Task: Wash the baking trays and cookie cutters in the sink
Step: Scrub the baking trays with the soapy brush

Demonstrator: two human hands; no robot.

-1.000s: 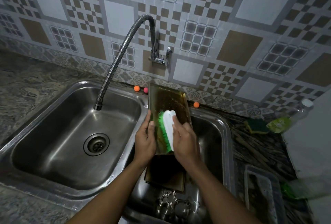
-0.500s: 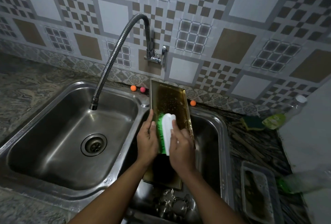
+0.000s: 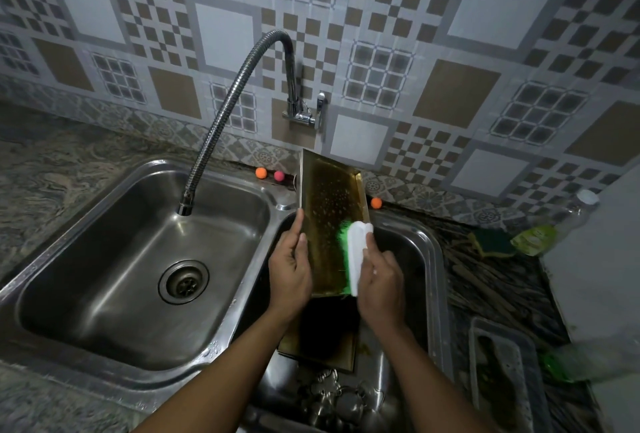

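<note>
A golden baking tray (image 3: 329,204) stands tilted over the right sink basin (image 3: 412,259), its inside speckled with suds. My left hand (image 3: 291,270) grips the tray's left edge. My right hand (image 3: 381,280) holds a white scrub brush with green bristles (image 3: 353,252) against the tray's right side. A second dark tray (image 3: 322,335) lies flat in the basin below. Several metal cookie cutters (image 3: 332,394) sit at the basin's near end.
The left basin (image 3: 138,259) has a drain (image 3: 183,282) and the flexible tap's spout (image 3: 221,127) above it. Small orange and pink balls (image 3: 261,173) lie by the wall. A green sponge (image 3: 491,242), a bottle (image 3: 550,224) and a plastic container (image 3: 502,380) are on the right counter.
The brush and my right hand have moved from the tray's middle to its right side. My left hand keeps its hold on the left edge.
</note>
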